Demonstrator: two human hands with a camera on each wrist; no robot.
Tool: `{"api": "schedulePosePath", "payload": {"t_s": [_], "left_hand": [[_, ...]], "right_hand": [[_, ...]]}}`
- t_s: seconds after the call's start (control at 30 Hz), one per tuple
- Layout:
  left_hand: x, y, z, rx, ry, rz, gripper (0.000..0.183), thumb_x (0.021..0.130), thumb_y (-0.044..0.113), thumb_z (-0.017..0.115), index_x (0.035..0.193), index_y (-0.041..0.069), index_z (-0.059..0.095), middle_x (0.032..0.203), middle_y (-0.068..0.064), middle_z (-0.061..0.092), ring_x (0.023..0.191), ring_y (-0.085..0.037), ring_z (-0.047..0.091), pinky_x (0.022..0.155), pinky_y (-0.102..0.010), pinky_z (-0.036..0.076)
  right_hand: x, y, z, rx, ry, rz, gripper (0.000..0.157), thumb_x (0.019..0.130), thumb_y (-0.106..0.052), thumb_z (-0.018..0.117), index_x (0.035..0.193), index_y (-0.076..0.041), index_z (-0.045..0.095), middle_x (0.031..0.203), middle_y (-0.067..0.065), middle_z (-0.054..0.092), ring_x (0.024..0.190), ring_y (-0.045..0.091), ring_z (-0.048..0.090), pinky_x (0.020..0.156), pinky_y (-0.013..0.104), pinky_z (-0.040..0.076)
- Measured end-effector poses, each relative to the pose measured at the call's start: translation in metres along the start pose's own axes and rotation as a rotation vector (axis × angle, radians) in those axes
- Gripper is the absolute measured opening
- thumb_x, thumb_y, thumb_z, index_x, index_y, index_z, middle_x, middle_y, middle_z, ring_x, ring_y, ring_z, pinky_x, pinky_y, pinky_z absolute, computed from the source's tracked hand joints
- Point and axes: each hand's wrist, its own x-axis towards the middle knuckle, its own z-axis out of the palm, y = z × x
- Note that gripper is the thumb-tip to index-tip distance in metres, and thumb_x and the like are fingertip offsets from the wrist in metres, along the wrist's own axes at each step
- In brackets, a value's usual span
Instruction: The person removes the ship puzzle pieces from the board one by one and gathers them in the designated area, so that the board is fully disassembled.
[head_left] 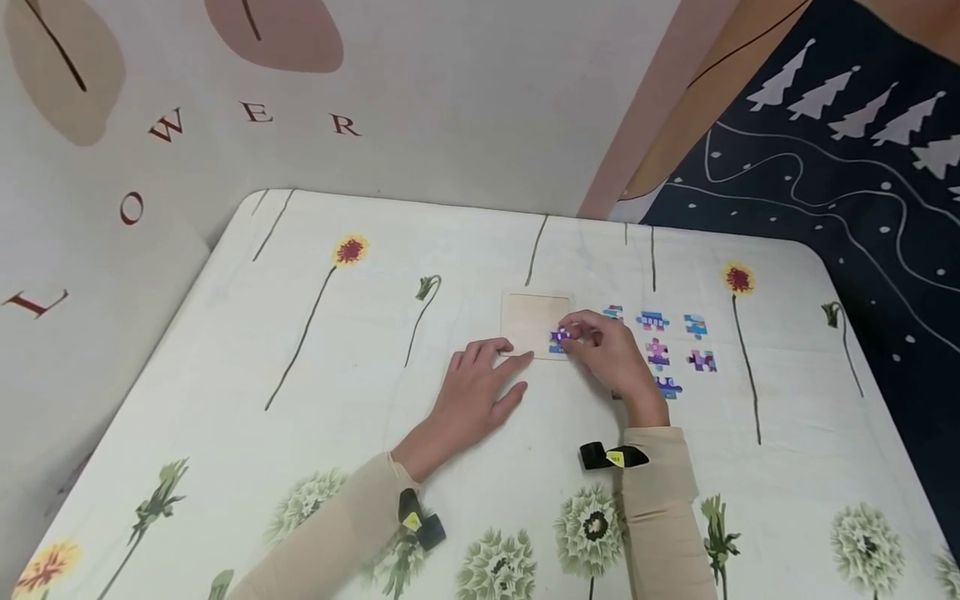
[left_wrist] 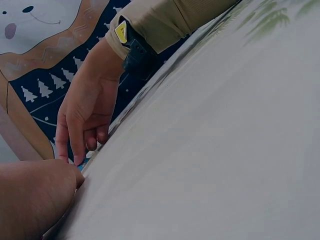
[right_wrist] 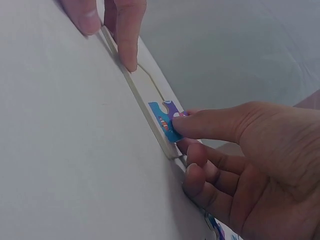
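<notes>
A shallow, square, light wooden puzzle tray lies on the table in the head view. My right hand pinches a purple and blue jigsaw piece between thumb and fingers at the tray's near right corner. In the right wrist view that piece is over the tray's corner, its blue side with an orange pattern showing. My left hand touches the tray's near left edge with extended fingers, the thumb apart on the cloth. The left wrist view shows little of the tray, hidden behind my left hand.
Several loose jigsaw pieces lie on the cloth right of the tray, some partly hidden by my right hand and wrist. A white flower-printed cloth covers the table. Walls stand along its far and right sides.
</notes>
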Motion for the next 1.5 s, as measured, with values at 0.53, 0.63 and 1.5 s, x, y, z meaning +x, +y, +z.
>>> {"api": "schedulePosePath", "payload": {"t_s": [0.53, 0.63, 1.5], "left_hand": [[0.0, 0.001, 0.001, 0.004, -0.006, -0.007, 0.042, 0.106, 0.037, 0.057, 0.146, 0.026, 0.061, 0.142, -0.007, 0.051, 0.129, -0.03, 0.046, 0.094, -0.047, 0.04], [0.0, 0.001, 0.001, -0.016, -0.019, -0.009, 0.042, 0.106, 0.037, 0.056, 0.146, 0.025, 0.06, 0.143, -0.007, 0.051, 0.129, -0.031, 0.046, 0.095, -0.048, 0.04], [0.0, 0.0, -0.001, -0.028, -0.002, -0.006, 0.041, 0.106, 0.034, 0.057, 0.146, 0.024, 0.061, 0.142, -0.008, 0.051, 0.129, -0.033, 0.046, 0.094, -0.048, 0.039]], "right_hand": [[-0.007, 0.004, -0.015, 0.134, -0.036, -0.024, 0.026, 0.101, -0.01, 0.068, 0.126, -0.007, 0.07, 0.104, 0.014, 0.069, 0.067, 0.021, 0.059, 0.06, 0.028, 0.049], [-0.013, 0.006, -0.024, 0.141, -0.043, -0.023, 0.026, 0.101, -0.009, 0.067, 0.126, -0.004, 0.069, 0.102, 0.015, 0.067, 0.066, 0.021, 0.058, 0.058, 0.028, 0.049], [-0.078, 0.064, -0.128, 0.059, 0.173, 0.171, 0.03, 0.102, -0.024, 0.069, 0.126, -0.007, 0.073, 0.095, -0.02, 0.072, 0.073, 0.014, 0.062, 0.063, 0.025, 0.049]]}}
